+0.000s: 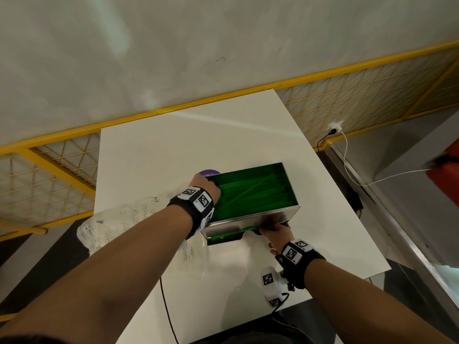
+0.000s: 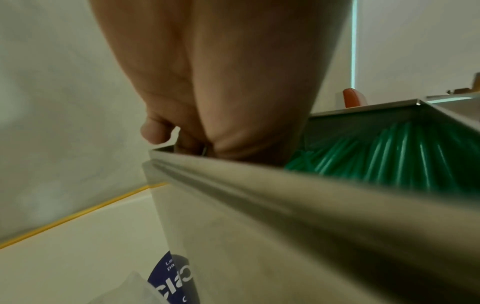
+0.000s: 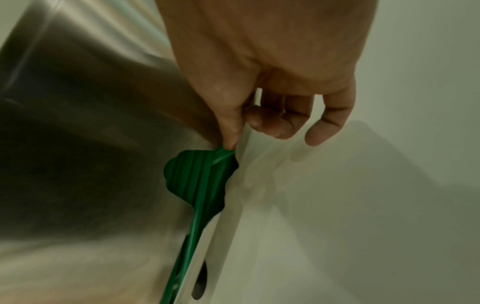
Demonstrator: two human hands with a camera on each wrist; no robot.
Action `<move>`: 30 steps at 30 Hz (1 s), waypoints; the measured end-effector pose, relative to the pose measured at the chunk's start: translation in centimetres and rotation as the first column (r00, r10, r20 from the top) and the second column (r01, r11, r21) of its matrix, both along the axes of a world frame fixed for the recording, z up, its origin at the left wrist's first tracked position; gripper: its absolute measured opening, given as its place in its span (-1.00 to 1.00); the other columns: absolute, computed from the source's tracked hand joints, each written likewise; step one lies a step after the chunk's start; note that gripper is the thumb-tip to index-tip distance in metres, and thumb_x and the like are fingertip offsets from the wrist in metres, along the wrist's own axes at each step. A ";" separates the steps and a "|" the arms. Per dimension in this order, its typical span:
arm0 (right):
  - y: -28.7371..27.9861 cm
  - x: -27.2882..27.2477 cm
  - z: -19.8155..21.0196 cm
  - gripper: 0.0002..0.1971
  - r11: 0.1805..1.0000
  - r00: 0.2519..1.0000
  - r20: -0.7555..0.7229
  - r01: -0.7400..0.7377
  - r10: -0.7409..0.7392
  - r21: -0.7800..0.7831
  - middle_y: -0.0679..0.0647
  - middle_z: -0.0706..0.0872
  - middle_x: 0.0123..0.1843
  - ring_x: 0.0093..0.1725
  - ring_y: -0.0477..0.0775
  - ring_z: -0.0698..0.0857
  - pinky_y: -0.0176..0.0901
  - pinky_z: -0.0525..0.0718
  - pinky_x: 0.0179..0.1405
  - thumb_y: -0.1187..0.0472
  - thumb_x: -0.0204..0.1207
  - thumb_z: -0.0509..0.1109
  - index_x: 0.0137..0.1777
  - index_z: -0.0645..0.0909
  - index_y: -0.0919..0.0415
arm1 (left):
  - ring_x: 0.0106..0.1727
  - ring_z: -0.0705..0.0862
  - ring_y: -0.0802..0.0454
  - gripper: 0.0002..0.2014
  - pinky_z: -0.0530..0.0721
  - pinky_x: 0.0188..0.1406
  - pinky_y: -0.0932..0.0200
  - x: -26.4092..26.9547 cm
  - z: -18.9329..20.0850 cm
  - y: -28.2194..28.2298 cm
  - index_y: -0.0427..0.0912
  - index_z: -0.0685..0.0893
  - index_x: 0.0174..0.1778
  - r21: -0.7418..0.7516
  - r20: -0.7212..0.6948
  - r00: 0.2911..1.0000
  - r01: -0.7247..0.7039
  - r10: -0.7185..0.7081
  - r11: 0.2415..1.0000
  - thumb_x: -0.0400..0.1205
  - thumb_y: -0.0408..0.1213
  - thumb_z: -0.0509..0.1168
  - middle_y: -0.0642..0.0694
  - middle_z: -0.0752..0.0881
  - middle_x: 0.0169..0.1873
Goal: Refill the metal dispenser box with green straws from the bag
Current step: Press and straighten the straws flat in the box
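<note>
The metal dispenser box point(image 1: 250, 220) stands open-topped on the white table, filled with green straws point(image 1: 255, 192). My left hand point(image 1: 206, 186) grips the box's far left corner, fingers curled over the rim point(image 2: 233, 170) and thumb outside; straws point(image 2: 389, 156) lie just beyond. At the front slot my right hand point(image 1: 269, 232) pinches the end of a green straw point(image 3: 200, 205) that sticks out of the cut-out opening; my thumb tip point(image 3: 230, 142) sits on it. The clear plastic bag point(image 1: 119, 219) lies crumpled and flat to the left of the box.
A purple round label point(image 1: 210, 173) lies behind the box's left corner. A white marker block point(image 1: 269, 281) and a black cable point(image 1: 166, 306) sit near the table's point(image 1: 173, 145) front edge. Yellow mesh fencing point(image 1: 49, 170) runs behind. A red object point(image 1: 444, 175) is at the right.
</note>
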State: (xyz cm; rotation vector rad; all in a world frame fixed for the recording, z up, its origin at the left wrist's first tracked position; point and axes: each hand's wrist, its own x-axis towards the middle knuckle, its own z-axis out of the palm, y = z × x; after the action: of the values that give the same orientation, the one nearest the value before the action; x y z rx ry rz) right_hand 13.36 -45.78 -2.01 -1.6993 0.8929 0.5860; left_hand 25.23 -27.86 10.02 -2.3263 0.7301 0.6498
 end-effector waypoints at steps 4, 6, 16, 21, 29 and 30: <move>-0.2 -0.2 0.8 -0.87 0.999 1.000 0.016 -0.024 0.024 0.022 0.10 0.48 -0.43 -0.50 0.05 0.42 -0.25 0.36 -0.53 0.19 0.58 0.36 -0.01 0.57 0.27 | 0.29 0.54 -0.08 -0.79 0.31 0.34 -0.01 0.0 0.8 -0.3 -0.04 0.61 0.15 0.022 0.027 0.999 0.042 -0.043 0.999 0.71 -0.27 0.10 0.00 0.70 0.15; -0.3 -0.5 2.0 -0.84 0.993 0.992 0.048 -0.119 0.120 -0.020 0.10 0.55 -0.41 -0.51 0.03 0.47 -0.22 0.44 -0.52 0.17 0.59 0.33 0.00 0.61 0.29 | 0.33 0.46 -0.08 -0.79 0.26 0.37 -0.02 -0.2 0.9 -0.3 -0.02 0.62 0.14 0.041 0.036 0.997 0.065 -0.067 0.997 0.71 -0.25 0.11 0.01 0.71 0.12; 1.2 0.0 13.0 -0.68 0.357 0.255 0.265 -0.452 0.930 -0.817 0.09 0.63 0.16 0.14 0.12 0.59 0.03 0.58 0.14 0.04 0.61 0.22 0.31 0.55 0.06 | 0.33 0.50 -0.12 -0.69 0.24 0.40 -0.03 -0.5 1.7 -0.4 -0.08 0.50 0.35 0.052 0.018 0.992 0.125 -0.126 0.991 0.75 -0.21 -0.01 -0.07 0.71 0.15; 1.5 4.2 11.0 -0.32 0.139 0.286 -0.094 -0.695 0.953 -0.705 0.03 -0.16 0.73 0.70 0.17 -0.13 0.25 -0.03 0.65 -0.29 0.63 -0.07 0.66 -0.21 -0.13 | 0.25 0.61 -0.15 -0.69 0.47 0.22 -0.02 0.1 5.2 -1.1 -0.20 0.41 0.38 -0.004 -0.042 0.999 0.028 -0.028 1.000 0.75 -0.29 -0.02 -0.18 0.63 0.23; 1.3 5.0 11.1 -0.26 0.260 0.386 -0.124 -0.792 0.914 -0.552 0.15 0.21 0.67 0.62 0.23 0.25 0.24 0.28 0.56 -0.31 0.63 -0.06 0.68 -0.06 0.11 | -0.18 0.50 -0.02 -0.82 0.39 -0.25 0.18 0.6 12.4 6.4 -0.15 0.52 0.08 -0.150 0.048 0.990 -0.125 0.134 0.981 0.74 -0.26 0.01 -0.03 0.52 -0.22; 1.1 5.0 11.1 -0.28 0.301 0.416 -0.095 -0.781 0.905 -0.548 0.18 0.29 0.64 0.57 0.24 0.36 0.21 0.39 0.50 -0.26 0.64 -0.01 0.67 0.00 0.14 | -0.20 0.49 -0.01 -0.83 0.34 -0.32 0.18 0.5 13.1 7.8 -0.15 0.50 0.05 -0.192 0.061 0.981 -0.170 0.185 0.967 0.75 -0.23 0.01 -0.01 0.50 -0.28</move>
State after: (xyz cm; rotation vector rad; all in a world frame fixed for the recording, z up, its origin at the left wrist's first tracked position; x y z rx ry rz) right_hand 18.40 -44.66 9.12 -2.6958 -0.2139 0.8523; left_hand 25.74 -20.01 23.17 -2.5962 0.5717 0.5851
